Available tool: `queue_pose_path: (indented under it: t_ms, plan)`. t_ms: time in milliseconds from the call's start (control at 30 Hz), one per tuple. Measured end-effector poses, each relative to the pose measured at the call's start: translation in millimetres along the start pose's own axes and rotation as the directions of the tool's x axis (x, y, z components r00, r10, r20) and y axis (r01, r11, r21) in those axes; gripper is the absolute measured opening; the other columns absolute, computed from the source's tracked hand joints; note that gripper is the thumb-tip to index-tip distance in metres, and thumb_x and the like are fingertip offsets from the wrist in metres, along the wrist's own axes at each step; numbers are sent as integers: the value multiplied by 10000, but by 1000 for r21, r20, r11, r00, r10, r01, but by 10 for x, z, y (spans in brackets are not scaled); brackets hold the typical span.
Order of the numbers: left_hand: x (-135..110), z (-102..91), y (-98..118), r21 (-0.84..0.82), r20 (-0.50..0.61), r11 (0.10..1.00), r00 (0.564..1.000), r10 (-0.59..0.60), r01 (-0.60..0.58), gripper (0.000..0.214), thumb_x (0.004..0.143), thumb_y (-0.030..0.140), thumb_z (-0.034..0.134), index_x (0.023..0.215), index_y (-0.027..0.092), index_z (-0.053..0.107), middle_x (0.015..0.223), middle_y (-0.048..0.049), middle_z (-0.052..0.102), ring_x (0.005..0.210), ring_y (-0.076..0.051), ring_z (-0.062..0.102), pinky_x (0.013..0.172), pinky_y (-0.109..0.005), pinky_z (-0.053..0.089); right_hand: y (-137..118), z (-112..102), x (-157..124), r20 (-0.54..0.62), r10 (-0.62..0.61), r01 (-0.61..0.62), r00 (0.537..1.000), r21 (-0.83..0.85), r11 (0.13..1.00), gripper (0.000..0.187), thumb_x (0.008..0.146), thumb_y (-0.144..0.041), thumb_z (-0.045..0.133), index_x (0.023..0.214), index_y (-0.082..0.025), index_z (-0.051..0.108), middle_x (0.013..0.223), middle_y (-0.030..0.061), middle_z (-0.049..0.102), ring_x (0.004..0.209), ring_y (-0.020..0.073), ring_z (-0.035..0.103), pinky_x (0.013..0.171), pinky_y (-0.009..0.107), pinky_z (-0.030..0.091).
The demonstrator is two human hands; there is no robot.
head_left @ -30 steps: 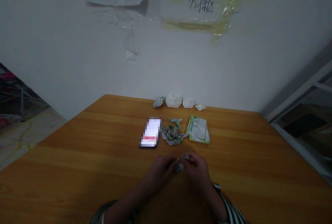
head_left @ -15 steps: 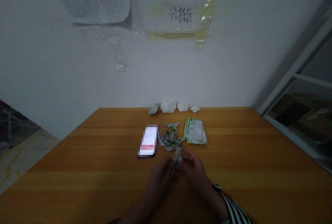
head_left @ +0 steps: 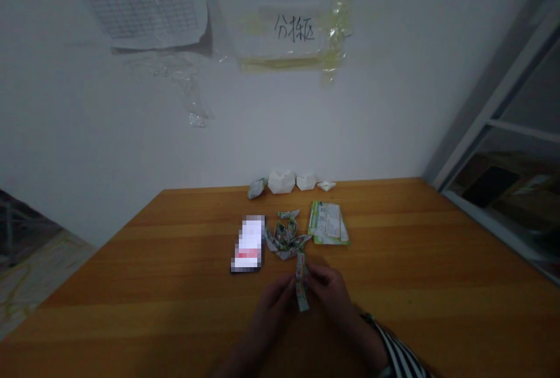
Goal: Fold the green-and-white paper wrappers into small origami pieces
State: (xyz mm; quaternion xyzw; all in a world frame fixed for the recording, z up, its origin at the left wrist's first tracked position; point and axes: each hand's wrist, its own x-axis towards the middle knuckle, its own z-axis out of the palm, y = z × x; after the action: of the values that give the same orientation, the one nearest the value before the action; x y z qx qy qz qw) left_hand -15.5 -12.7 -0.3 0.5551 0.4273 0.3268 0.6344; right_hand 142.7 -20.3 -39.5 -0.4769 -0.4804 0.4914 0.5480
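Note:
A narrow folded strip of printed paper stands roughly lengthwise between my two hands over the near part of the table. My left hand pinches its left edge, while the fingers of my right hand close on its right edge. Just beyond the strip lies a cluster of folded printed paper pieces, with one small folded piece behind it. To the right of these is a small stack of green-and-white printed sheets.
A phone with a lit, blurred screen lies left of the paper cluster. White folded paper shapes and a printed one line the wooden table's back edge. Behind stands a wall with taped papers; a framed glass panel is at right.
The paper strip has turned and now shows more of its length, hanging lower between my fingers. Both hands still grip it. The camera view has shifted slightly.

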Motion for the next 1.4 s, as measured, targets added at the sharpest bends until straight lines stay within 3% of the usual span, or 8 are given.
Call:
queue_pose_path:
  t_ms: [233, 433, 567, 700, 833, 1100, 1267, 1400]
  plan:
    - [-7, -23, -40, -32, -28, 999, 999, -37, 36, 389, 806, 498, 576, 990, 174, 687, 895, -44, 717, 865, -225, 631, 766, -301, 491, 5, 7, -10, -2, 2, -2, 1000, -48, 999, 334, 756, -457, 658, 959, -208, 750, 897, 76, 759, 815, 275, 691, 767, 424, 545]
    - [35, -24, -116, -74, 39, 996, 998, -50, 52, 598, 717, 438, 691, 1227, 188, 503, 793, -41, 703, 716, -210, 651, 649, -294, 499, -96, 55, -80, 127, -173, 200, 977, -247, 948, 298, 882, -256, 521, 1143, -237, 663, 1050, 79, 707, 962, 230, 641, 872, 386, 501]
    - [17, -39, -48, 175, -77, 980, 991, 113, -98, 292, 829, 313, 545, 1078, 168, 597, 940, -87, 713, 838, -238, 651, 731, -311, 486, -168, 130, -149, 169, -275, 321, 947, -395, 861, 367, 921, -223, 431, 1264, -260, 554, 1215, 77, 597, 1124, 219, 530, 992, 391, 414]
    - [-19, -55, 32, 479, -78, 874, 988, 133, -79, 253, 871, 261, 434, 998, 183, 639, 801, -62, 726, 658, -219, 646, 590, -281, 439, -155, 138, -157, 107, -349, 354, 931, -504, 788, 394, 911, -262, 441, 1299, -247, 506, 1289, 92, 495, 1186, 230, 472, 1019, 387, 392]
    - [-33, -52, 0, 575, -72, 816, 991, 117, -54, 275, 820, 195, 478, 1043, 204, 637, 765, -66, 729, 612, -216, 641, 537, -269, 393, -102, 134, -166, 94, -335, 317, 938, -627, 712, 534, 800, -292, 606, 1312, -203, 483, 1201, 114, 563, 1127, 265, 526, 973, 387, 446]
    - [-30, 14, -54, 672, -85, 740, 989, 122, -33, 513, 865, 280, 424, 1370, 192, 423, 844, -140, 740, 663, -273, 665, 579, -326, 415, -101, 193, -216, 108, -352, 306, 930, -758, 576, 329, 851, -141, 446, 1138, -144, 608, 998, 144, 688, 912, 274, 639, 824, 414, 530]
    - [-45, 78, -41, 757, -15, 649, 992, 122, -68, 710, 762, 183, 522, 1436, 175, 300, 1022, -192, 707, 822, -335, 663, 709, -394, 451, -204, 250, -228, 211, -210, 298, 955, -696, 653, 454, 860, -85, 381, 1298, -141, 487, 1026, 139, 678, 882, 252, 648, 810, 389, 541]
    - [-58, 82, -16, 680, 15, 728, 994, 106, -88, 754, 789, 221, 520, 1466, 164, 193, 1192, -201, 637, 972, -343, 636, 825, -422, 456, -250, 248, -219, 223, -199, 299, 954, -671, 679, 560, 889, -74, 324, 1440, -156, 272, 1286, 157, 557, 1128, 255, 561, 968, 406, 460]
